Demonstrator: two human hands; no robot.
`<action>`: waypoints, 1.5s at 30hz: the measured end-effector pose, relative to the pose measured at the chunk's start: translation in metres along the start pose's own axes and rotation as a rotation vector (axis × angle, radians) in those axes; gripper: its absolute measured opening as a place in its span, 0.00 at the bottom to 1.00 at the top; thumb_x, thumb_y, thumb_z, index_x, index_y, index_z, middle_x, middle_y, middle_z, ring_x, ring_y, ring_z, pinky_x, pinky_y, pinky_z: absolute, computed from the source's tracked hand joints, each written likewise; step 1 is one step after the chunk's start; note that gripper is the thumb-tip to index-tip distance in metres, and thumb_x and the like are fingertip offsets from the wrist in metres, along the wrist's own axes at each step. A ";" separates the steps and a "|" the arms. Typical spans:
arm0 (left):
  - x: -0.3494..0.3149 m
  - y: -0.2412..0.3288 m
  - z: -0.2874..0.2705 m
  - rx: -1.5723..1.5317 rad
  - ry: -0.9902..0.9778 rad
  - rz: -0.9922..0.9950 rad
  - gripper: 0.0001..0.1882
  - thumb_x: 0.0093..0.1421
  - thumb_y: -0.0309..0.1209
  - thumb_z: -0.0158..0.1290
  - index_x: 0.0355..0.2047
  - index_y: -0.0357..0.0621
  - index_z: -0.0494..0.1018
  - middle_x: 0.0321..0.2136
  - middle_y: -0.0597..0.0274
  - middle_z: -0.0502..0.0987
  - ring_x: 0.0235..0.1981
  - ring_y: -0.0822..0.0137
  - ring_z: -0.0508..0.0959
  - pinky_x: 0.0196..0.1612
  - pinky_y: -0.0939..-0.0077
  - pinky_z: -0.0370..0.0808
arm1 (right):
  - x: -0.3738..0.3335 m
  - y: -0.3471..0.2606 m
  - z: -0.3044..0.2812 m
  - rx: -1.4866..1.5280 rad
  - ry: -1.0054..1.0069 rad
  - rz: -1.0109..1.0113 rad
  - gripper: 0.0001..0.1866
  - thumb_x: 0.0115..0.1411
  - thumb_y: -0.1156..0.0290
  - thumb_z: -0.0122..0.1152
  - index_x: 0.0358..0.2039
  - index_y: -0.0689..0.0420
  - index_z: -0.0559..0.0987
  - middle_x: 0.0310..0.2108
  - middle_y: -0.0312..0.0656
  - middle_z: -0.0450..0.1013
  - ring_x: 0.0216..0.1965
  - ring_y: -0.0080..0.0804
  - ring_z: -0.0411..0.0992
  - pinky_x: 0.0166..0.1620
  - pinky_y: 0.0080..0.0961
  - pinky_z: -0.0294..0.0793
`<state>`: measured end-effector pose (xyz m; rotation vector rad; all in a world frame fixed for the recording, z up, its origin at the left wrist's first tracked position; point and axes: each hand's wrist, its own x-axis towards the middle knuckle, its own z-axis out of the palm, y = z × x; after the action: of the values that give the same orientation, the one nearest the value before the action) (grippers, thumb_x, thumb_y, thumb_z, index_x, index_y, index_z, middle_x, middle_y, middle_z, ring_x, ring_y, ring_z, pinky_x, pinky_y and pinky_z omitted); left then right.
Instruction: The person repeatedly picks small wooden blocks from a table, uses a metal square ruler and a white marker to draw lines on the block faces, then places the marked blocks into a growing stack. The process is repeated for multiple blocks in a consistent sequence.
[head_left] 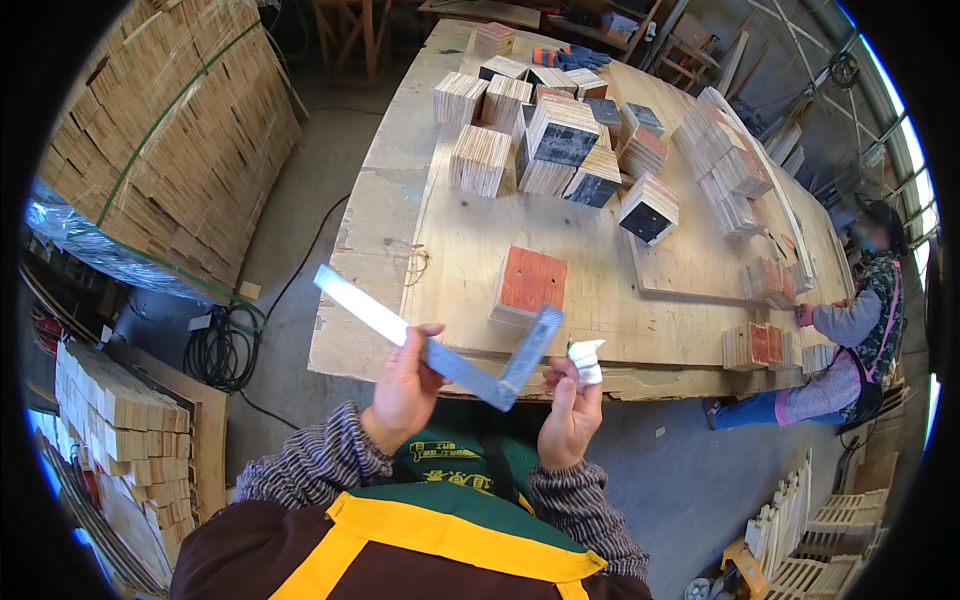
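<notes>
My left hand (405,390) is closed around a metal try square (455,368), held tilted above the table's near edge. The square's bright end points up and left; its shorter arm rises on the right. Beside that arm, my right hand (572,415) has its fingers curled. A white wrapping (586,362) shows at its fingertips, with a small green bit next to it. Whether it is wound on a finger or held, I cannot tell. Just beyond the square, a wood block with a red top (533,282) lies on the table.
Several layered plywood blocks (480,160) are piled farther back on the wooden table (390,230). Dark gloves (580,57) lie at the far end. At the right, a co-worker (865,310) stands reaching to the table. Wrapped timber stacks (170,130) and coiled cable (225,350) are at the left.
</notes>
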<state>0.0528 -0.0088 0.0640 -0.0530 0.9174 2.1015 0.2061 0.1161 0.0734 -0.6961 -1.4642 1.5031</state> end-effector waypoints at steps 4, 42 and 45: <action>0.014 -0.021 0.050 0.065 -0.120 0.041 0.19 0.72 0.44 0.39 0.50 0.45 0.70 0.32 0.65 0.76 0.30 0.72 0.75 0.34 0.75 0.73 | 0.003 -0.017 -0.007 -0.085 0.065 0.039 0.21 0.64 0.78 0.55 0.57 0.66 0.67 0.43 0.42 0.73 0.40 0.21 0.72 0.39 0.19 0.74; 0.115 -0.023 0.021 0.520 -0.406 0.211 0.36 0.54 0.24 0.63 0.61 0.35 0.60 0.59 0.57 0.65 0.60 0.63 0.67 0.63 0.64 0.64 | 0.077 0.029 0.016 -0.087 0.018 0.284 0.27 0.62 0.81 0.56 0.61 0.67 0.61 0.38 0.42 0.75 0.38 0.22 0.74 0.42 0.18 0.74; 0.114 -0.020 0.021 0.526 -0.406 0.209 0.36 0.54 0.23 0.63 0.61 0.35 0.60 0.58 0.57 0.66 0.59 0.63 0.67 0.63 0.64 0.65 | 0.078 0.027 0.014 -0.136 -0.001 0.258 0.27 0.62 0.81 0.56 0.61 0.68 0.61 0.36 0.40 0.75 0.36 0.20 0.73 0.40 0.17 0.73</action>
<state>-0.0033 0.0890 0.0290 0.7398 1.2217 1.8838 0.1535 0.1813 0.0639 -0.9973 -1.5330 1.6054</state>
